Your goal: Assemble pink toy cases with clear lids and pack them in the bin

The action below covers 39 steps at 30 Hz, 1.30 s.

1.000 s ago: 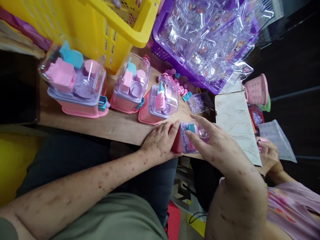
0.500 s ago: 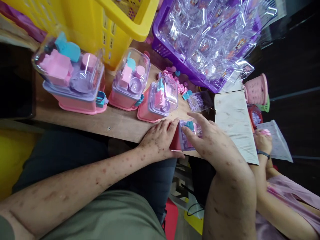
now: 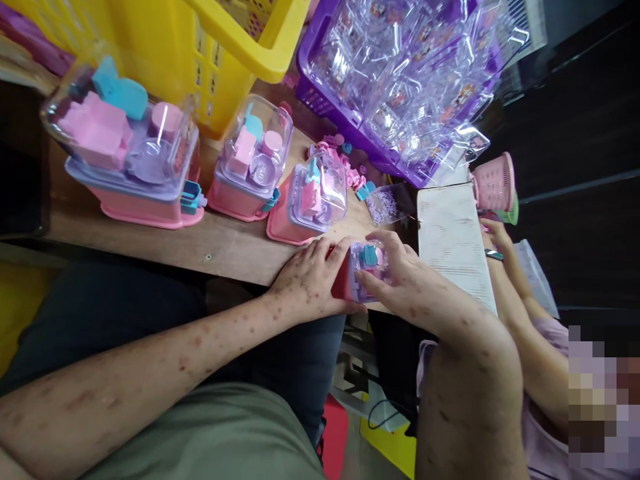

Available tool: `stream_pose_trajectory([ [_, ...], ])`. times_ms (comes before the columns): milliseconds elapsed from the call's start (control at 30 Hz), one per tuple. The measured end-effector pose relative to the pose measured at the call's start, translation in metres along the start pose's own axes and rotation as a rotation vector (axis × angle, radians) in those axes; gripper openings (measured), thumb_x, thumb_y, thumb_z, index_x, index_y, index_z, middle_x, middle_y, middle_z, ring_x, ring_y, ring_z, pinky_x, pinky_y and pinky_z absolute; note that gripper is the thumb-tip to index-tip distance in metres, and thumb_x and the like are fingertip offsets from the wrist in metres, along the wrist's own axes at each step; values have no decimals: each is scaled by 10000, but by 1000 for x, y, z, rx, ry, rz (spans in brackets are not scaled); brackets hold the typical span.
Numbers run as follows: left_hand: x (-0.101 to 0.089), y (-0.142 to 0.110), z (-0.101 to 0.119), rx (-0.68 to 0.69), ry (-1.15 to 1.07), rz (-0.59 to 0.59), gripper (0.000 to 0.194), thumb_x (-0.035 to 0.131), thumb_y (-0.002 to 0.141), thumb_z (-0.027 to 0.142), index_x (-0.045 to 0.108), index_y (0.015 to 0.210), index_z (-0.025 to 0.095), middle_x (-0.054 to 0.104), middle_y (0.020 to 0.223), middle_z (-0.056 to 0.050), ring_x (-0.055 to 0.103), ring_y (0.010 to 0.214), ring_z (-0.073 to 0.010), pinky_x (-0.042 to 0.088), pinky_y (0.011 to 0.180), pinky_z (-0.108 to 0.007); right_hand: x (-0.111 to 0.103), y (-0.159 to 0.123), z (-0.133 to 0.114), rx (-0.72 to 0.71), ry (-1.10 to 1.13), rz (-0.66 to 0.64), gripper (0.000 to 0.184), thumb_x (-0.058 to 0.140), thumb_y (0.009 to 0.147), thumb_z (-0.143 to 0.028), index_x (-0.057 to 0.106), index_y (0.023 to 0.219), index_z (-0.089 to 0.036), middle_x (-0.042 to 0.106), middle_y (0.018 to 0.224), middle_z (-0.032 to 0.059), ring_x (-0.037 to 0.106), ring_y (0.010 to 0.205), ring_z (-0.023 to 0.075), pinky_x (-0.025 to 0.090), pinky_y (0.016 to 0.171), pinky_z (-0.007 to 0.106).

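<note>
At the table's front edge a small toy box (image 3: 354,285) lies on its side between my hands, with a pink base, a lavender top and a clear cover over small pink and teal pieces. My left hand (image 3: 307,280) is closed around the pink base, thumb underneath. From the other side, my right hand (image 3: 410,277) grips the clear cover, its thumb and fingers spread over it. Part of the cover is hidden behind that hand. To the left stand three similar toy boxes, the nearest toy box (image 3: 287,217) close beyond my left fingers.
Behind stand a yellow basket (image 3: 235,50) and a purple basket (image 3: 345,117) full of clear covers. Loose pink pieces (image 3: 354,177) and a bag of lavender bits (image 3: 384,205) lie on the table. A white carton (image 3: 450,233) and a co-worker's arms (image 3: 520,327) are at right.
My right hand has drawn slightly closer around the clear cover, while my left hand keeps its hold. The view has shifted a little. The co-worker's hand has moved back toward the pink basket.
</note>
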State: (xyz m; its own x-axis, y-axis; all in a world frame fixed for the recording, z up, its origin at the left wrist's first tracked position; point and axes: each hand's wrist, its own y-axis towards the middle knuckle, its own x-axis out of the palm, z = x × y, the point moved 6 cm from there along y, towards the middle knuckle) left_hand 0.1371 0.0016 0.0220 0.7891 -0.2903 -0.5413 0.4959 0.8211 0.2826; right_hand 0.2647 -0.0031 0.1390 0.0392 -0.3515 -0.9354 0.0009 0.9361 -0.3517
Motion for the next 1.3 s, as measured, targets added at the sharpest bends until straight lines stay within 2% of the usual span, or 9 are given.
stream_pose_trajectory([
  [167, 2, 0, -2, 14, -15, 0, 1227, 832, 782, 900, 352, 1654, 182, 522, 1588, -218, 569, 1465, -427, 517, 1220, -585, 4, -1, -13, 17, -49, 53, 600, 567, 964, -412, 448, 1509, -190, 645, 1350, 215, 674, 1217, 430, 606, 995, 574],
  [300, 1, -1, -2, 20, -19, -7, 1221, 797, 804, 914, 343, 1664, 176, 522, 1579, -223, 564, 1467, -424, 500, 1241, -579, 6, -5, -18, 88, -65, 93, 649, 555, 981, -404, 419, 1561, -146, 618, 1350, 261, 657, 1225, 461, 620, 940, 599],
  [567, 0, 2, -2, -23, -22, -61, 1186, 822, 817, 863, 348, 1669, 188, 514, 1575, -221, 568, 1457, -443, 513, 1212, -589, -1, -2, -20, 48, -75, -67, 650, 526, 1027, -380, 380, 1596, -100, 557, 1499, 293, 602, 1363, 462, 601, 1026, 605],
  [733, -3, 1, -1, -29, -35, -79, 1159, 856, 814, 829, 353, 1653, 207, 499, 1597, -218, 550, 1485, -438, 492, 1232, -579, -1, 3, -13, 35, -98, -122, 634, 540, 1044, -400, 390, 1593, -120, 624, 1387, 238, 698, 1213, 397, 606, 1057, 559],
  [900, -5, 0, 2, -39, -18, -94, 1187, 891, 812, 789, 339, 1668, 178, 476, 1631, -233, 527, 1511, -430, 473, 1255, -571, -4, 2, -8, -193, -117, -107, 408, 545, 1028, -383, 595, 1399, -221, 529, 1600, 220, 602, 1377, 452, 555, 1128, 663],
  [967, -5, 1, 2, -46, -25, -94, 1220, 927, 787, 766, 331, 1671, 173, 476, 1635, -231, 506, 1534, -428, 439, 1289, -580, -8, 2, -9, -306, -60, -58, 370, 498, 1061, -390, 631, 1383, -264, 516, 1649, 171, 547, 1456, 440, 510, 1181, 686],
  [1033, -5, 1, 2, -48, -37, -96, 1222, 942, 784, 742, 321, 1675, 181, 476, 1637, -226, 491, 1547, -425, 418, 1305, -596, -13, 4, -11, -348, 19, 46, 440, 454, 1104, -411, 577, 1510, -293, 521, 1649, 141, 499, 1524, 384, 460, 1249, 657],
  [1133, -5, 1, 1, -52, -59, -106, 1227, 964, 775, 710, 316, 1684, 200, 505, 1601, -200, 516, 1521, -408, 441, 1291, -590, -12, 12, -17, -343, 100, 186, 567, 484, 1113, -440, 481, 1643, -240, 541, 1612, 173, 475, 1559, 333, 401, 1313, 605],
  [1300, -5, 3, 1, -52, -46, -94, 1293, 970, 721, 773, 341, 1682, 181, 543, 1530, -187, 560, 1464, -402, 477, 1268, -567, 3, 23, -24, -244, 94, 276, 608, 492, 1013, -231, 554, 1615, -176, 598, 1560, 202, 559, 1487, 351, 439, 1282, 602],
])
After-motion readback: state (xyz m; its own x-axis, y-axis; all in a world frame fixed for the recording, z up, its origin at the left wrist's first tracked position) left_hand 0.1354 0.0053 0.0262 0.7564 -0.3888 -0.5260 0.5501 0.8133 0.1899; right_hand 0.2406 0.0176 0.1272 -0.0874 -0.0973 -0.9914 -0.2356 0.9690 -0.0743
